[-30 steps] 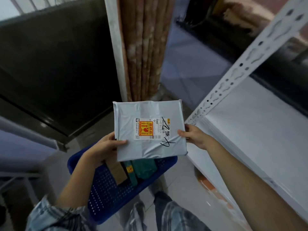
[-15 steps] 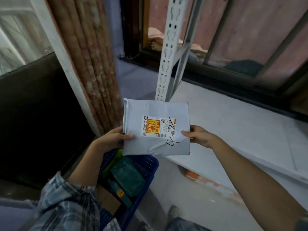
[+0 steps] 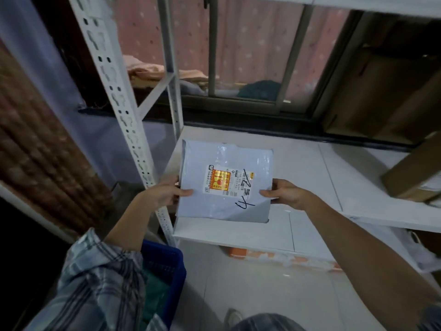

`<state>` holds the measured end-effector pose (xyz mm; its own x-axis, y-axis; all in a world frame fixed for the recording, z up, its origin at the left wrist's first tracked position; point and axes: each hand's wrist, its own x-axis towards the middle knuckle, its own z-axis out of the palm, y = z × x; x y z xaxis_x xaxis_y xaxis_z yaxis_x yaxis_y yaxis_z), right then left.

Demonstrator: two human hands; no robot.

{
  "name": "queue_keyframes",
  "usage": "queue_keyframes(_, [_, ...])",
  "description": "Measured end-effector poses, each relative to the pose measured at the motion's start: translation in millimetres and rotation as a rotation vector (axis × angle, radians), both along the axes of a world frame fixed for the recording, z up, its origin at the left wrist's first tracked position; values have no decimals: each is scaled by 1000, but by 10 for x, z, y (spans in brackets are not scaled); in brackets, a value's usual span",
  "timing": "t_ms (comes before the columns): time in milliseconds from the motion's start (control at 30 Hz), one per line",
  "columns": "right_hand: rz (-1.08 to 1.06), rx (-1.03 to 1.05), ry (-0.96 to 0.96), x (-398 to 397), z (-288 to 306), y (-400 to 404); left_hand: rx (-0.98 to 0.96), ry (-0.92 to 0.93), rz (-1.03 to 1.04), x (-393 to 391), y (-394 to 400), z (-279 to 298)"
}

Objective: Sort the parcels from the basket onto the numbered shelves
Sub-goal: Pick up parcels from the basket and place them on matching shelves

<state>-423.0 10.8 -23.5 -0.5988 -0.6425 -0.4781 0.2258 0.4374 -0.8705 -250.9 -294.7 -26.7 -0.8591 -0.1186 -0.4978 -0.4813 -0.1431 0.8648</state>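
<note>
The grey parcel (image 3: 225,182) sits between the two hands, above the front left corner of a white shelf (image 3: 310,168). I cannot tell if its bottom touches the shelf board or hangs just over it. The left hand (image 3: 164,193) holds the left edge of the parcel and the right hand (image 3: 285,193) holds the right edge, both near the lower half.

The parcel is a flat, nearly square bag of smooth grey plastic film, a little wrinkled and shiny near the top. On its face there is a white label (image 3: 228,180) with an orange and yellow block and small print that is too blurred to read. Below the label a number 4 is written by hand with a black marker. The shelf board is flat, white and matte, with thin seams. It is carried by a white metal post (image 3: 114,91) with rows of punched holes.

The left hand pinches the parcel, the thumb lying on top of the film and the other fingers hidden under it. The right hand grips in the same way, thumb on top, fingers below.

A blue plastic basket (image 3: 167,263) with a perforated wall stands low on the left, beside the plaid sleeve (image 3: 95,283), with something green inside. A brown cardboard box (image 3: 410,173) lies on the shelf far to the right, well apart from the parcel.
</note>
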Motion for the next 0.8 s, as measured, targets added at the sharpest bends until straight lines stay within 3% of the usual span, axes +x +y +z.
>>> queue_keyframes(300, [-63, -19, 95, -770, -29, 308, -156, 49, -84, -928, 283, -16])
queue_keyframes(500, [-73, -15, 162, -1094, -18, 224, -366, 73, -73, -1325, 120, 28])
queue_keyframes(800, [-140, 110, 355, -1410, -97, -210, -507, 102, -65, -1911, -325, -36])
